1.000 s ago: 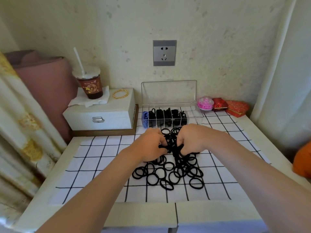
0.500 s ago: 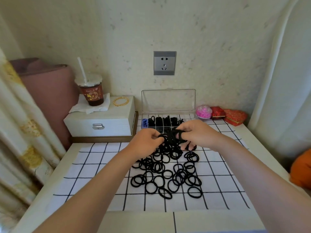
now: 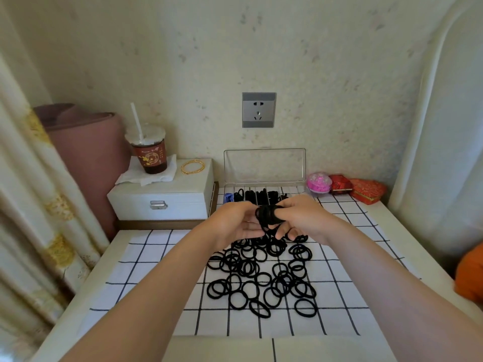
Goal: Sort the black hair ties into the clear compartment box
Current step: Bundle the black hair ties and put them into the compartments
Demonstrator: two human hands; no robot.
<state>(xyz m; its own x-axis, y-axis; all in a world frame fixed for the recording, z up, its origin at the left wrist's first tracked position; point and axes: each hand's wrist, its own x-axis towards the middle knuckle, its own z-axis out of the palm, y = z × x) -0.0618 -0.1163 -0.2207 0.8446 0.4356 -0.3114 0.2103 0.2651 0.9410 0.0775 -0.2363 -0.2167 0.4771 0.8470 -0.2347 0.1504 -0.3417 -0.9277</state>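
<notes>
Centre frame: left hand (image 3: 235, 226) and right hand (image 3: 305, 218) grip bunched black hair ties (image 3: 268, 215). Likely gathered for the clear compartment box (image 3: 264, 168) above.

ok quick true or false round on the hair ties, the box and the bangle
The left hand and right hand hold one bunch of hair ties between them. True.
The clear box has its lid standing open. True.
The clear box is empty. False: several compartments hold black ties.
Loose ties lie on the checked cloth. True.
The gold bangle lies on the checked cloth. False: it lies on the white drawer box.
</notes>
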